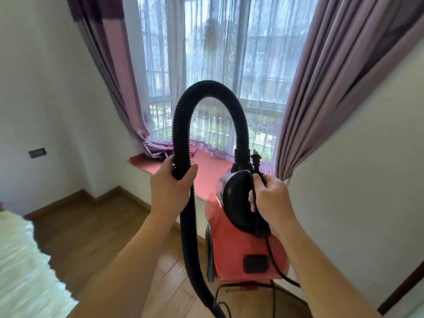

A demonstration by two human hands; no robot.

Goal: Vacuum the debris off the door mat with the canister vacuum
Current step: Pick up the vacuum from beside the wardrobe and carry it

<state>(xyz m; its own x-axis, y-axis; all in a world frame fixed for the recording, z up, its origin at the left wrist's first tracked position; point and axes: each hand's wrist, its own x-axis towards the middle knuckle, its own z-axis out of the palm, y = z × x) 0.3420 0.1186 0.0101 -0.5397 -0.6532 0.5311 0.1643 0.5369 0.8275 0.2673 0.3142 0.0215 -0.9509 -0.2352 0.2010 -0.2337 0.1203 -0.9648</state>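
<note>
Head view: the left hand's fingers (168, 162) and thumb are curled round the black ribbed hose (183, 125), gripping it just left of the frame's centre, while the right hand's fingers (260, 180) are closed round the black power cord (273, 260), pressed against the black handle hump (238, 198) of the canister vacuum (247, 244) (whether they also grasp the handle itself I cannot tell). The cord's plug (255, 160) sticks up just above the right hand (269, 200), and the rest of the cord runs down across the red body and loops near the bottom edge. From the left hand (169, 191) the hose rises, arches over in the middle of the frame and comes down into the black neck at the top of the vacuum; its other end drops straight to the bottom edge. The vacuum is red with a black wheel on its left side and sits upright in the lower centre-right, between the two forearms, over the wooden floor (96, 228). Behind it lies a red window sill (206, 166) under sheer white drapes, with purple curtains (321, 88) at both sides. A dark wall plate (37, 153) shows at mid-left, and something white and fluffy (25, 271) fills the lower left corner.
</note>
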